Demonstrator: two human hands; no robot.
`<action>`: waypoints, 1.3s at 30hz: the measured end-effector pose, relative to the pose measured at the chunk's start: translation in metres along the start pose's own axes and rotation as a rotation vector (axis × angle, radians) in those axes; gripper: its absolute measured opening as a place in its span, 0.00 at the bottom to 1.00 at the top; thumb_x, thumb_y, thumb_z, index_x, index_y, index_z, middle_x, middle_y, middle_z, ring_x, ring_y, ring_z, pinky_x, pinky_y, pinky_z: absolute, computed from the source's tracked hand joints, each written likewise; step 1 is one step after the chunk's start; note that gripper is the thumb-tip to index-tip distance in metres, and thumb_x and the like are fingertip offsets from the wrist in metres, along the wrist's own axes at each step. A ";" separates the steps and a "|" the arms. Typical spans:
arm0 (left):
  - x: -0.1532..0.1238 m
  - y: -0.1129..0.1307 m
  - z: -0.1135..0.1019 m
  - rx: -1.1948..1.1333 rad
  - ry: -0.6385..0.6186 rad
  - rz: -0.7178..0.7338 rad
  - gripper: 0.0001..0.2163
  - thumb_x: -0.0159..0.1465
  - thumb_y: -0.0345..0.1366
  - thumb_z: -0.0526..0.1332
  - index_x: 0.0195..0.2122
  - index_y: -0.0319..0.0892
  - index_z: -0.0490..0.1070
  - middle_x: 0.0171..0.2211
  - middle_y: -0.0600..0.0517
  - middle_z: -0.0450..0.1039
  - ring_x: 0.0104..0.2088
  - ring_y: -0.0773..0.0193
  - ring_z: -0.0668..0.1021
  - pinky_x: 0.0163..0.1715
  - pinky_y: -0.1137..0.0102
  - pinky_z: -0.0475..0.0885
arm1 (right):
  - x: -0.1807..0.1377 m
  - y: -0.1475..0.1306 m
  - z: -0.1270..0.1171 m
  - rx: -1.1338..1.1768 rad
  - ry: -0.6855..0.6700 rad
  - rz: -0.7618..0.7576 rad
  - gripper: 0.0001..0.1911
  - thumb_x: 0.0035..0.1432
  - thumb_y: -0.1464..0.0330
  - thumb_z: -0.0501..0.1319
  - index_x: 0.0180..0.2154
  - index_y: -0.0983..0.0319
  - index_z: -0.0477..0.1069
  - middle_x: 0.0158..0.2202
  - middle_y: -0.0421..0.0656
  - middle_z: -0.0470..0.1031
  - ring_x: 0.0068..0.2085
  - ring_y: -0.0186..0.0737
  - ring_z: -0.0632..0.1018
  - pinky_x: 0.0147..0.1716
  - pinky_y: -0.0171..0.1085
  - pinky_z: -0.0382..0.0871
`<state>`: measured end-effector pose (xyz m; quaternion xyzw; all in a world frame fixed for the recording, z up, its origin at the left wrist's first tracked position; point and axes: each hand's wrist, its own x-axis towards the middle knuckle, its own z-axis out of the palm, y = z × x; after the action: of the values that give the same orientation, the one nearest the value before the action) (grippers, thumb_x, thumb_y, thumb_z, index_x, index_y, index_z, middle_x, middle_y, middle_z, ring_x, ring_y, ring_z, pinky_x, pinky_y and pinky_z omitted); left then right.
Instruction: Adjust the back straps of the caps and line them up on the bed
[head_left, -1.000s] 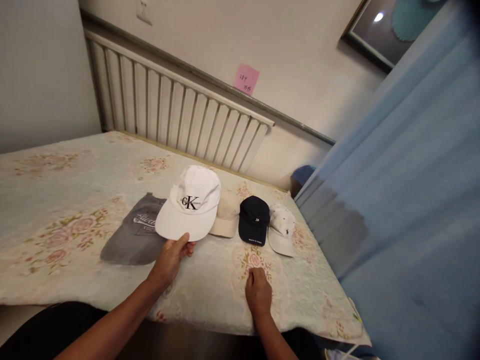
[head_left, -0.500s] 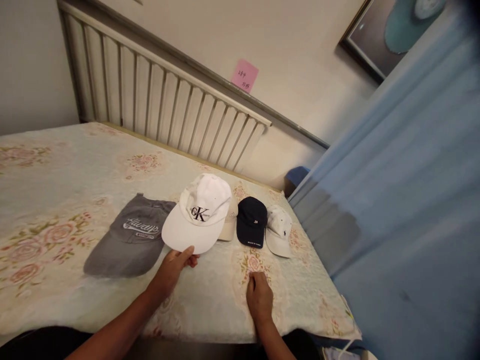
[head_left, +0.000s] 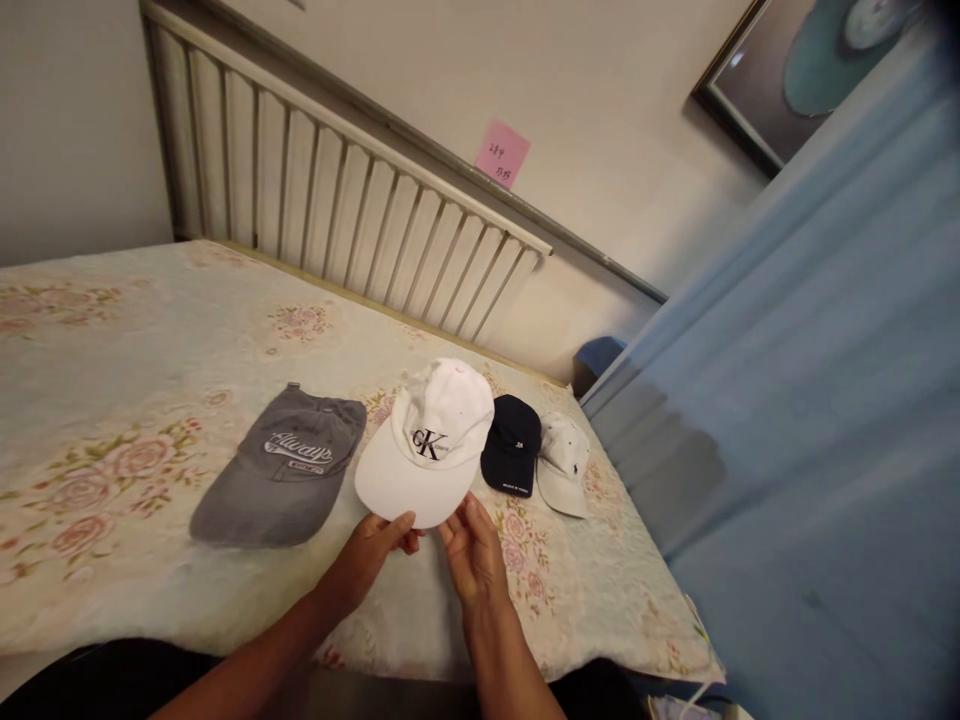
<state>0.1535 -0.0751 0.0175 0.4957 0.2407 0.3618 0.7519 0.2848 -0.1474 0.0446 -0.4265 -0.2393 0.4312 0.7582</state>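
Note:
My left hand (head_left: 379, 548) pinches the front edge of a white baseball cap's brim, thumb on top. The white cap (head_left: 442, 400), marked with dark "CK" letters, is tilted with its brim toward me. My right hand (head_left: 474, 555) is palm up at the brim's right edge, its fingers apart and the fingertips close against the brim; firm contact cannot be made out. To the left lies a grey cap (head_left: 289, 480) with "Always" lettering. Right of the white cap are a black cap (head_left: 512, 440) and an off-white cap (head_left: 564, 465) with a small dark logo.
The caps rest on a bed with a floral sheet (head_left: 360, 625). Behind it are a slatted rail (head_left: 337, 190) and a wall with a pink note (head_left: 502, 153). A blue curtain (head_left: 787, 420) hangs along the right, near a framed picture (head_left: 765, 90).
My right hand has risen from the sheet to the white cap's brim, turning palm up and opening from a fist. The white cap has shifted right, covering the beige cap behind it.

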 end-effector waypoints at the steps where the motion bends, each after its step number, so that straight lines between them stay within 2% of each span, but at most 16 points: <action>1: -0.002 0.000 0.002 -0.004 -0.024 -0.009 0.13 0.59 0.45 0.61 0.28 0.40 0.77 0.24 0.49 0.75 0.27 0.61 0.73 0.31 0.69 0.68 | 0.001 -0.002 0.008 0.072 0.001 -0.003 0.18 0.56 0.63 0.62 0.47 0.62 0.69 0.49 0.47 0.76 0.49 0.43 0.77 0.51 0.44 0.69; 3: -0.004 0.000 0.004 -0.006 -0.086 -0.040 0.13 0.58 0.45 0.62 0.28 0.39 0.77 0.23 0.48 0.74 0.26 0.61 0.73 0.30 0.69 0.68 | 0.003 -0.005 0.016 0.133 0.023 -0.007 0.21 0.54 0.65 0.64 0.50 0.61 0.68 0.46 0.45 0.78 0.47 0.42 0.78 0.51 0.44 0.69; 6: -0.004 0.003 0.000 -0.026 -0.203 -0.097 0.11 0.55 0.42 0.66 0.29 0.38 0.78 0.23 0.47 0.75 0.27 0.61 0.74 0.32 0.68 0.69 | 0.000 -0.006 0.012 0.144 0.062 -0.008 0.24 0.52 0.67 0.65 0.52 0.61 0.68 0.45 0.45 0.79 0.46 0.43 0.78 0.54 0.47 0.67; 10: 0.001 0.016 -0.011 -0.188 -0.394 -0.208 0.14 0.52 0.34 0.68 0.41 0.38 0.77 0.32 0.45 0.79 0.32 0.59 0.77 0.36 0.67 0.71 | -0.010 -0.015 -0.006 0.138 0.110 -0.030 0.28 0.49 0.69 0.67 0.53 0.60 0.67 0.47 0.45 0.78 0.48 0.42 0.77 0.58 0.47 0.63; 13: 0.007 0.026 -0.016 -0.367 -0.363 -0.227 0.20 0.53 0.28 0.66 0.49 0.43 0.73 0.43 0.46 0.78 0.41 0.56 0.78 0.41 0.65 0.71 | -0.020 -0.026 -0.019 0.149 0.106 -0.041 0.28 0.48 0.70 0.67 0.53 0.58 0.68 0.50 0.44 0.77 0.49 0.41 0.77 0.59 0.46 0.62; 15: 0.011 0.030 -0.017 -0.472 -0.306 -0.212 0.18 0.57 0.29 0.63 0.50 0.43 0.73 0.47 0.46 0.77 0.45 0.56 0.77 0.45 0.65 0.70 | -0.027 -0.031 -0.024 0.162 0.069 -0.029 0.27 0.48 0.71 0.67 0.52 0.58 0.69 0.49 0.44 0.77 0.49 0.41 0.77 0.58 0.46 0.63; 17: 0.013 0.031 -0.017 -0.566 -0.287 -0.257 0.14 0.62 0.35 0.60 0.48 0.39 0.74 0.45 0.44 0.78 0.45 0.55 0.78 0.47 0.65 0.70 | -0.035 -0.032 -0.028 0.153 0.019 0.006 0.25 0.49 0.71 0.67 0.50 0.59 0.70 0.48 0.45 0.78 0.48 0.42 0.78 0.56 0.46 0.66; 20: 0.011 0.030 -0.018 -0.678 -0.320 -0.387 0.18 0.64 0.42 0.57 0.49 0.36 0.74 0.40 0.42 0.80 0.43 0.51 0.79 0.49 0.60 0.69 | -0.045 -0.025 -0.031 0.101 -0.041 0.084 0.23 0.49 0.69 0.67 0.48 0.62 0.72 0.44 0.48 0.80 0.46 0.46 0.79 0.52 0.47 0.69; 26: 0.006 0.029 -0.020 -0.705 -0.245 -0.325 0.16 0.62 0.31 0.59 0.51 0.33 0.72 0.35 0.39 0.81 0.39 0.50 0.81 0.49 0.54 0.69 | -0.060 -0.008 -0.035 0.052 -0.076 0.187 0.23 0.50 0.67 0.67 0.49 0.65 0.71 0.45 0.52 0.79 0.47 0.48 0.78 0.46 0.46 0.73; 30: 0.006 0.026 -0.020 -0.718 -0.252 -0.314 0.14 0.63 0.31 0.59 0.49 0.33 0.73 0.36 0.39 0.81 0.38 0.50 0.82 0.48 0.55 0.70 | -0.064 -0.009 -0.034 0.064 -0.071 0.211 0.22 0.51 0.68 0.66 0.49 0.64 0.71 0.45 0.50 0.79 0.47 0.47 0.78 0.44 0.44 0.74; 39: -0.001 0.020 -0.016 -0.691 -0.375 -0.386 0.15 0.63 0.33 0.58 0.50 0.35 0.73 0.37 0.39 0.80 0.41 0.49 0.81 0.46 0.56 0.71 | -0.060 -0.028 -0.032 0.138 0.005 0.148 0.17 0.52 0.70 0.65 0.46 0.61 0.73 0.44 0.45 0.80 0.44 0.40 0.80 0.48 0.39 0.72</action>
<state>0.1347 -0.0621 0.0296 0.2180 0.0533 0.1775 0.9582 0.2900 -0.2208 0.0519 -0.3907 -0.1750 0.5007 0.7524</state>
